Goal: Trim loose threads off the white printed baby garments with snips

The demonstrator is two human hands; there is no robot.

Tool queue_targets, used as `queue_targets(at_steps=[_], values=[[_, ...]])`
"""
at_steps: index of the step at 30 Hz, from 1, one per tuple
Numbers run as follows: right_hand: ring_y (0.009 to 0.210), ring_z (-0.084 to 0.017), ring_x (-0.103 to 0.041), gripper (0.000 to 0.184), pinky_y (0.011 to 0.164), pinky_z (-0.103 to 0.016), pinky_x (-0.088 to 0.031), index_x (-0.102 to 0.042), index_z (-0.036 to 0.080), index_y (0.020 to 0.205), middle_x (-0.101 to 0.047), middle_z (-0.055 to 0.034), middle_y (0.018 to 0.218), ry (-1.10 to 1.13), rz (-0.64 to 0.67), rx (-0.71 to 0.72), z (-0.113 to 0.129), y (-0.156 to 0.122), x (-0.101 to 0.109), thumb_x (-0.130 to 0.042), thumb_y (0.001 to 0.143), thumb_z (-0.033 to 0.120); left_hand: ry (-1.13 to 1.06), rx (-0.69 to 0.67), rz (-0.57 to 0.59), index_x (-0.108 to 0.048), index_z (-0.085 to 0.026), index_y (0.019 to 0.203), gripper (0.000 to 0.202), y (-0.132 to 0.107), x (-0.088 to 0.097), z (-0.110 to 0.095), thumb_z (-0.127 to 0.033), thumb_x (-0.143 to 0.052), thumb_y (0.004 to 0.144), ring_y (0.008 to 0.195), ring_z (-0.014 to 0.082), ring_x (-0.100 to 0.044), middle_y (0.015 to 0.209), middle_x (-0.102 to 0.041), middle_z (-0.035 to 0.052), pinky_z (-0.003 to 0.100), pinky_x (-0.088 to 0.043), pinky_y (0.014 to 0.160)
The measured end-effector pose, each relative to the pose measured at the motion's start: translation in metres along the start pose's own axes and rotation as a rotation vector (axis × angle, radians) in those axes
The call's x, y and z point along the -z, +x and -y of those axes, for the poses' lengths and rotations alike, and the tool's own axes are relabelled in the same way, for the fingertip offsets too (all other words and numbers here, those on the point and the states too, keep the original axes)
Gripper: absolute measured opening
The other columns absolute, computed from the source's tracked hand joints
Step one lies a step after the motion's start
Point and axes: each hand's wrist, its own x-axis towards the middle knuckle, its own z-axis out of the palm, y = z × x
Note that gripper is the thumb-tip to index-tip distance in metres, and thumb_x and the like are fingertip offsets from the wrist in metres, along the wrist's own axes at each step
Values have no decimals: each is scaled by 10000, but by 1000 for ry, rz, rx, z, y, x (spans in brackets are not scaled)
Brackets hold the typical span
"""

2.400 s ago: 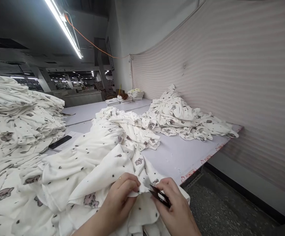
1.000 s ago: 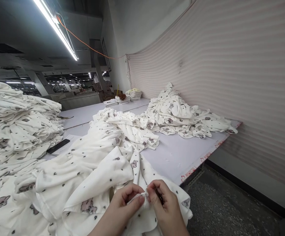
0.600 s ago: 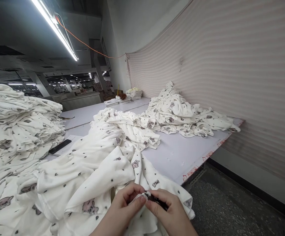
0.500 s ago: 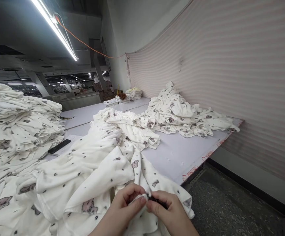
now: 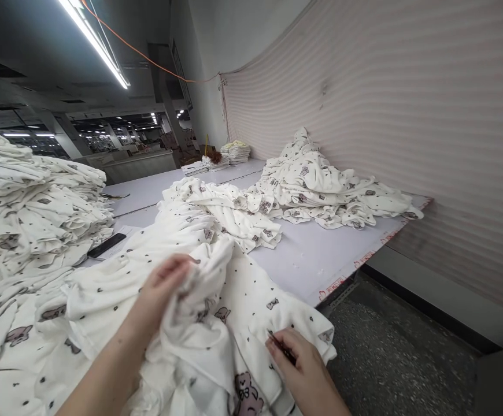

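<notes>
My left hand [image 5: 160, 292] is closed on a bunched fold of a white garment [image 5: 217, 323] printed with small dark marks and grey bears, lifted a little above the table. My right hand [image 5: 301, 367] rests low on the same garment near the table's front edge, fingers curled round small black thread snips [image 5: 283, 346]. The garment spreads across the heap in front of me.
A tall stack of folded printed garments [image 5: 30, 196] stands at the left, with a black phone [image 5: 106, 245] on paper beside it. Loose piles [image 5: 321, 193] lie along the striped wall. The white table [image 5: 316, 260] ends at the right above a dark floor [image 5: 390, 364].
My hands, pinched together at a seam with the snips, have come apart. My left hand has moved up and left, pulling the fabric; my right hand stays low with the snips.
</notes>
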Motion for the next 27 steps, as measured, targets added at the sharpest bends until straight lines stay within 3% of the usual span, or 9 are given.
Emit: queue_targets(at_steps=[2, 5, 7, 11, 15, 19, 23, 25, 27], values=[[670, -168, -584, 322, 637, -247, -462, -617, 198, 763, -609, 0, 673, 20, -10, -10, 2, 8, -3, -480, 928, 439, 314, -30, 403, -669, -210, 719, 184, -21, -18, 6, -197, -797, 587, 738, 204, -652, 760, -678, -14, 280, -503, 707], [601, -152, -559, 334, 584, -238, -444, -610, 191, 828, -590, 16, 632, 130, -59, -39, 6, 15, 2, -447, 945, 457, 792, -206, 924, -697, -239, 750, 141, -44, -43, 20, -118, -664, 686, 713, 200, -645, 818, -664, 5, 271, -462, 661], [553, -148, -547, 343, 515, -230, -424, -620, 184, 907, -609, 9, 646, 170, -109, -46, 5, 11, 10, -447, 940, 478, 778, -199, 910, -693, -241, 776, 177, -44, -47, 28, -108, -578, 757, 716, 189, -633, 829, -653, 8, 259, -449, 645], [556, -158, -576, 368, 504, -228, -443, -638, 186, 997, -648, -6, 667, 101, -215, -69, -8, -13, 31, -461, 926, 501, 372, 108, 592, -638, -229, 842, 121, -22, -28, 35, -327, -570, 864, 782, 194, -633, 815, -667, 7, 268, -478, 703], [863, -220, -670, 361, 706, -260, -533, -644, 205, 1096, -711, -81, 992, 49, -319, -119, -30, -30, 45, -537, 890, 481, 78, 270, 465, -560, -233, 855, 168, -8, -15, 26, -394, -606, 845, 700, 170, -652, 807, -667, -3, 244, -494, 619], [1046, -237, -618, 384, 834, -298, -523, -601, 216, 1211, -641, -98, 1162, 6, -438, -85, -46, -24, 50, -573, 867, 383, -135, 235, 318, -553, -217, 855, 84, -1, -26, 18, -300, -541, 860, 703, 143, -658, 864, -633, -51, 234, -479, 629], [878, -222, -625, 214, 776, -311, -503, -689, 178, 983, -625, -72, 936, -82, -477, -19, -43, -9, 49, -575, 830, 274, 426, 11, 596, -639, -213, 782, 167, -4, -54, 13, -362, -586, 835, 739, 210, -617, 773, -653, 13, 266, -463, 655], [808, -198, -614, 161, 743, -288, -489, -677, 178, 824, -602, -43, 836, -83, -481, 6, -30, -2, 48, -549, 852, 271, 729, -99, 732, -676, -252, 966, 210, -13, -73, 11, -395, -596, 834, 767, 232, -610, 797, -655, 22, 281, -444, 672], [769, -176, -598, 155, 710, -258, -476, -655, 183, 770, -591, -17, 789, -14, -427, 44, -10, 4, 47, -561, 853, 274, 817, -205, 805, -531, -321, 1280, 500, -22, -93, 13, -428, -639, 804, 803, 230, -611, 967, -639, 29, 292, -450, 697]])
